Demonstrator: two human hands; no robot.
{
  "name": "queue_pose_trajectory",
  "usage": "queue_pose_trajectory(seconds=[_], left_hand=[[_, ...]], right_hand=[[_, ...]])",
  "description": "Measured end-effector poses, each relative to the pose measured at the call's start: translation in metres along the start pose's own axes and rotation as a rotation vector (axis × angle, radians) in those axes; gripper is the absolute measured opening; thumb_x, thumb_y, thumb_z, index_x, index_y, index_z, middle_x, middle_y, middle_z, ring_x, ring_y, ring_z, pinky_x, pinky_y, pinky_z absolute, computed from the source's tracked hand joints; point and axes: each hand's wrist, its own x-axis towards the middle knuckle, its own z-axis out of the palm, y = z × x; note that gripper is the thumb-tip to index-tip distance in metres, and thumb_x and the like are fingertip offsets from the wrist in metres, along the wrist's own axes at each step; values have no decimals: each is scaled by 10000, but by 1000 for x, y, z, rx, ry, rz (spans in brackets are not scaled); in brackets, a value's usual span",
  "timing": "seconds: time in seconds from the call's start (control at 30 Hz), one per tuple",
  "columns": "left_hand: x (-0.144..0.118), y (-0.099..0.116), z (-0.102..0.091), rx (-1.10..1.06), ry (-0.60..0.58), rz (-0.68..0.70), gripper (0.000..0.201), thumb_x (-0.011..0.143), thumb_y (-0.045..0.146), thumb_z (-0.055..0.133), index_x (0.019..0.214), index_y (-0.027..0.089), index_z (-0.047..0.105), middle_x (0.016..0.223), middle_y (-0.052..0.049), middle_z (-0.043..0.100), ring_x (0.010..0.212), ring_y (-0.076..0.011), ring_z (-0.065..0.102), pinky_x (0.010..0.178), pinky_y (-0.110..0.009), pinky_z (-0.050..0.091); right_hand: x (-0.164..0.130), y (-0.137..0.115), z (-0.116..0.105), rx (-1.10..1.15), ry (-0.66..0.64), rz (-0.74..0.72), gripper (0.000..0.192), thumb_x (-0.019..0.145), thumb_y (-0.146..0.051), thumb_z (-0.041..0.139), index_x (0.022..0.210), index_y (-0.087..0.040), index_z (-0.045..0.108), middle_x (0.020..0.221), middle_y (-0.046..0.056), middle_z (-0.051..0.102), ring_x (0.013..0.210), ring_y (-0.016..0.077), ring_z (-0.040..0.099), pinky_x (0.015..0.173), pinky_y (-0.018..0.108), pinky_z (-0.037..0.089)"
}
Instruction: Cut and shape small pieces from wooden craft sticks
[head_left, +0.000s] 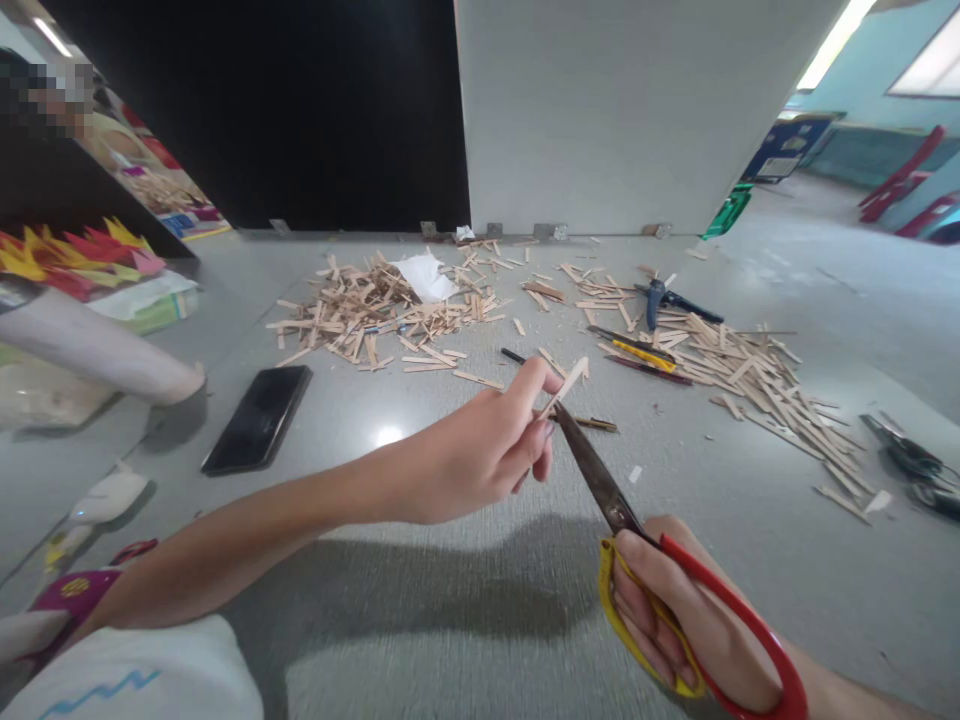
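Between the thumb and fingers of my left hand is a thin wooden strip, its pale end pointing up and to the right. My right hand grips a pair of scissors with one red and one yellow handle loop. The dark blades reach up and left, and their tips meet the strip at my left fingertips. Whether the blades touch or enclose the strip, I cannot tell. Just beyond the blade tips lies a short brown stick on the grey table.
Heaped wood strips with a white paper scrap lie at back left. More strips, a blue-handled tool and a yellow cutter lie right. A phone is left; black-handled scissors sit far right. Upright panels stand behind.
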Motion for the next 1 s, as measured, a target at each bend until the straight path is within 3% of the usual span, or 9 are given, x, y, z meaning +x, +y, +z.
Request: queue_pose_trajectory(seconds=[0.27, 0.57, 0.8, 1.0], left_hand=[[0, 3, -15, 5, -11, -43, 91, 1128, 209, 377, 1187, 238, 441, 991, -42, 782, 653, -119, 698, 582, -228, 494], [5, -2, -7, -195, -2, -114, 121, 1142, 259, 421, 1261, 247, 443, 996, -51, 788, 632, -131, 725, 509, -209, 507], [6, -3, -5, -172, 37, -100, 132, 1142, 250, 415, 1273, 249, 432, 1001, -42, 793, 621, -123, 712, 493, -195, 484], [5, -3, -5, -137, 43, -99, 146, 1137, 249, 420, 1283, 255, 433, 990, -28, 802, 620, -126, 714, 495, -201, 480]], right_hand=[[-3, -3, 0, 120, -60, -46, 782, 988, -846, 463, 473, -260, 407, 319, -88, 274, 255, 47, 203, 287, 191, 236], [0, -4, -2, 128, -30, -82, 690, 926, -880, 558, 672, -241, 492, 392, -92, 382, 323, 74, 349, 361, 196, 316], [0, -5, -6, 90, -34, -11, 750, 879, -952, 519, 707, -222, 525, 449, -60, 453, 385, 84, 454, 395, 183, 352], [-1, -2, -6, 82, -38, -17, 749, 897, -948, 494, 718, -222, 528, 450, -52, 471, 388, 84, 454, 406, 185, 368]])
